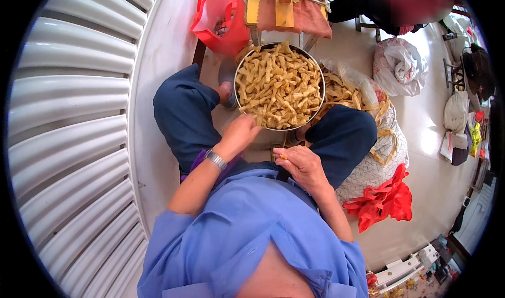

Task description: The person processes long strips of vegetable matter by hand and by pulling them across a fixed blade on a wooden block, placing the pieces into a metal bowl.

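Observation:
A round metal-rimmed basin (236,92) full of short tan knotted pieces (278,84) stands on the floor between my knees. My left hand (241,132), below a metal-band wristwatch (215,159), is at the basin's lower left edge with its fingertips together beside the pieces; whether they grip one is hidden. To the right and nearer my body, my right hand (300,164) pinches a small yellowish piece (283,156) between thumb and fingers. A plastic bag of long tan strips (340,90) lies open right of the basin.
Beyond the basin stands a small bench (253,9) with cloth and a wooden block tied on. A red bag (232,33) is at its left. Right are a patterned sack (365,179), a crumpled red bag (388,203) and a white plastic bag (400,67). Another person (351,2) sits at upper right.

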